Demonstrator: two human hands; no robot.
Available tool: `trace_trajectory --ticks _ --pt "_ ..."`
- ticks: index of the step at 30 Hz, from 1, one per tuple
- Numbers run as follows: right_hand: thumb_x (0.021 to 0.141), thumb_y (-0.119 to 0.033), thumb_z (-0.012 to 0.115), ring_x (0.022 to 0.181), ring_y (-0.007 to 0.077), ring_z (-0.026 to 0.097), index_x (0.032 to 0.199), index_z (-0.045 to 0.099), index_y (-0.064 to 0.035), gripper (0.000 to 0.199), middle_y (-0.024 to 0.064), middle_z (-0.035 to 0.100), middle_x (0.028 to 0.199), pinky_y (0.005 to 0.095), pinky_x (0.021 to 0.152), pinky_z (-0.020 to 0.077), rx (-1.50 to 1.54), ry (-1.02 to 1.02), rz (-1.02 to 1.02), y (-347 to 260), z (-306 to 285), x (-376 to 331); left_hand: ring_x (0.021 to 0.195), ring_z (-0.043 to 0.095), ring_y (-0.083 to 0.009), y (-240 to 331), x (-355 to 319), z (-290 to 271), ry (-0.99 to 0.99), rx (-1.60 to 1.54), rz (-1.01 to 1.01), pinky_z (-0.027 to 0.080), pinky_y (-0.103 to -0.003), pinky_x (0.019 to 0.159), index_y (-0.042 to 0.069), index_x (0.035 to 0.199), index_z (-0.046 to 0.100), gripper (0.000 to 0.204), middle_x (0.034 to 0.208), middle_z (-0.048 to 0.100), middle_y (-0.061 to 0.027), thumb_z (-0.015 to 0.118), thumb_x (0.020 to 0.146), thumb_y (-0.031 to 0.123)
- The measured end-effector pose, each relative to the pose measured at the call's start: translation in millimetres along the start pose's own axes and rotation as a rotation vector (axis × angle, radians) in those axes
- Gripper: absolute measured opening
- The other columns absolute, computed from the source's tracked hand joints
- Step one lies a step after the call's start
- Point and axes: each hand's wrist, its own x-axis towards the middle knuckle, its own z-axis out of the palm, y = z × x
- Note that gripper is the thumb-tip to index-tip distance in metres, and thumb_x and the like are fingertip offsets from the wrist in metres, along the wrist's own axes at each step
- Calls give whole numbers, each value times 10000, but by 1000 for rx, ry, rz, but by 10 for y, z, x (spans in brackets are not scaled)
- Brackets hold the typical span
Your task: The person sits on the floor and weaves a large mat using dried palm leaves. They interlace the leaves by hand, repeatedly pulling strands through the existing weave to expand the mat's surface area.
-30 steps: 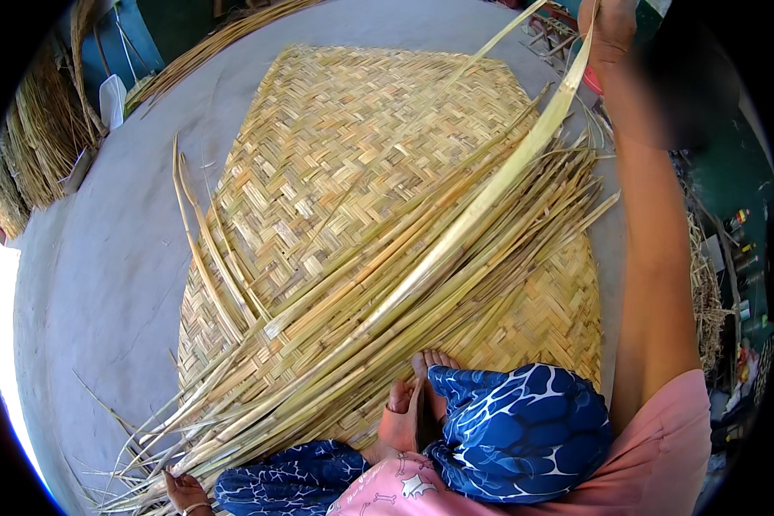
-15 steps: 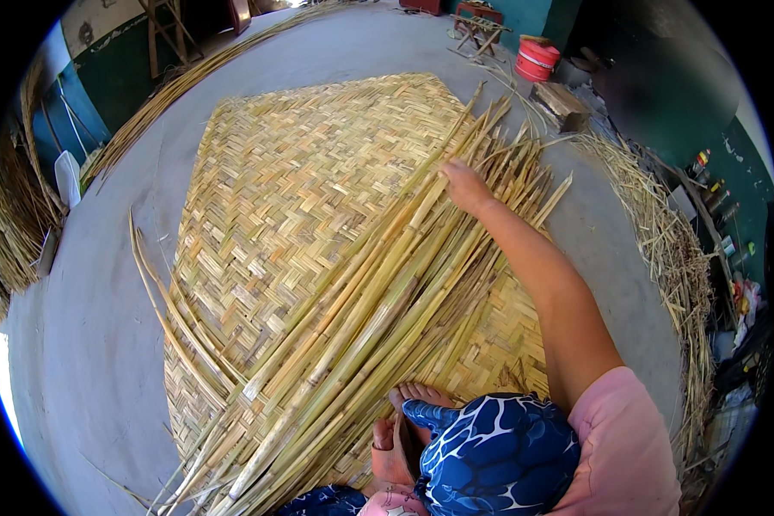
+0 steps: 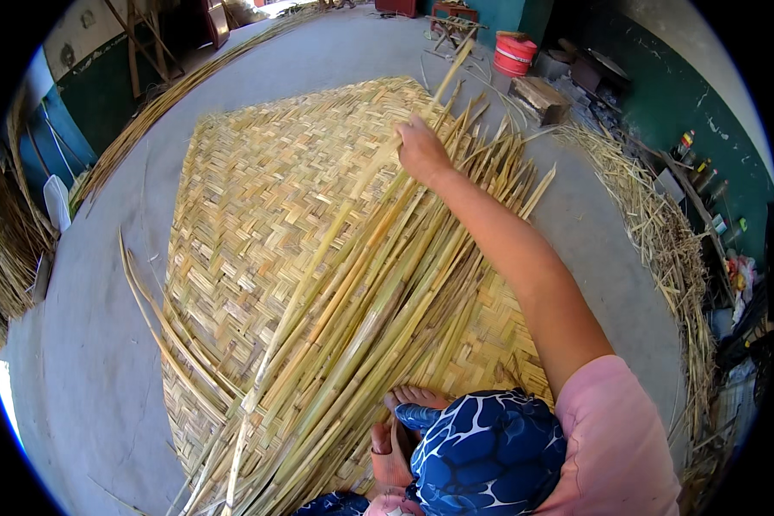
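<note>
At 1 o'clock over woven mat (image 3: 241, 189), right hand (image 3: 423, 153) fingers clenched round reed strip (image 3: 450, 77); strip-sorting, imo; next wants steady grip; left hand unseen.

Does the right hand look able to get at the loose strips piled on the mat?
Probably yes: the pile of strips lies mostly uncovered next to the right hand, though that hand grips one pale strip.
</note>
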Motion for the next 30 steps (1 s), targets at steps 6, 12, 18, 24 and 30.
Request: trace_trajectory --ticks 6,12,18,24,30 --pt "831 -56 465 1130 396 452 1134 554 10 322 233 467 1214 427 964 384 149 14 74 222 534 -336 1076 563 -204 26 140 -170 -2 79 42 388 -380 930 60 1167 556 360 1184 588 -120 338 962 260" --pt "810 8 496 1210 427 386 1187 522 -17 379 233 349 1379 427 1049 312 -219 700 -259 -209 -408 -283 1093 553 -209 -88 426 -835 -24 353 184 352 -412 993 57 1154 571 370 1185 590 -124 297 974 228" --pt "847 -19 490 1171 362 454 1301 468 -93 460 173 328 1422 415 992 379 -475 413 -241 157 -229 -99 1125 531 -213 -46 409 -162 -258 87 226 409 -360 961 45 1248 483 361 1245 539 -135 341 977 238" --pt "850 -40 458 876 305 608 1268 491 -83 422 180 473 1300 437 739 499 -495 -250 -271 -324 782 -704 912 545 -117 554 -835 1514 -364 -405 234 448 -209 688 82 1233 517 323 1063 600 -25 553 920 152" --pt "930 -261 407 987 307 582 1139 557 -31 345 153 594 1104 413 855 470 8 -572 -816 -1740 1557 -1273 867 631 -183 716 -909 2456 -490 -663 -54 561 -292 689 108 1132 561 235 1022 631 -60 577 897 101"
